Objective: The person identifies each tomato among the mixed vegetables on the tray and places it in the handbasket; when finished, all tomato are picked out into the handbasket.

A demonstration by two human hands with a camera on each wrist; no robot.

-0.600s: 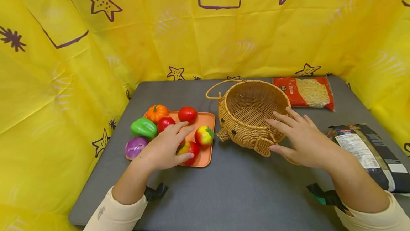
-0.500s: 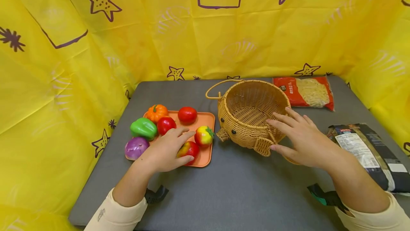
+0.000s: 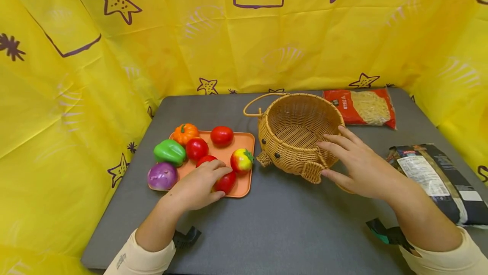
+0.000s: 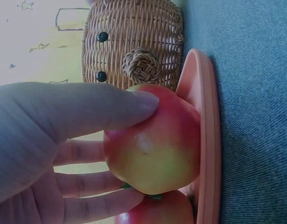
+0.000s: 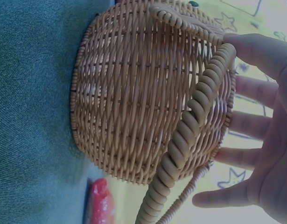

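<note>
In the head view my left hand (image 3: pixel 198 185) is over the front edge of a peach-coloured tray (image 3: pixel 242 190). Its thumb lies on one side of a red and yellow toy apple (image 4: pixel 152 144) and its fingers bend round the other side, gripping it. The apple still sits in the tray. My right hand (image 3: pixel 360 167) is at the right side of a wicker basket (image 3: pixel 293 158) shaped like a pig, fingers spread and fairly straight along its rim, thumb by the handle (image 5: pixel 185 130). The basket stands upright with nothing visible inside.
Around the tray lie an orange pumpkin (image 3: pixel 185 134), a green pepper (image 3: pixel 170 152), a purple eggplant (image 3: pixel 162 176), several red fruits and a yellow-red fruit (image 3: pixel 241 161). A red noodle bag (image 3: pixel 362 106) is behind the basket; a black package (image 3: pixel 438 181) lies right.
My left hand has lowered onto the apple and its fingers and thumb have closed in round it. The right hand stays at the basket. The head view has shifted slightly.
</note>
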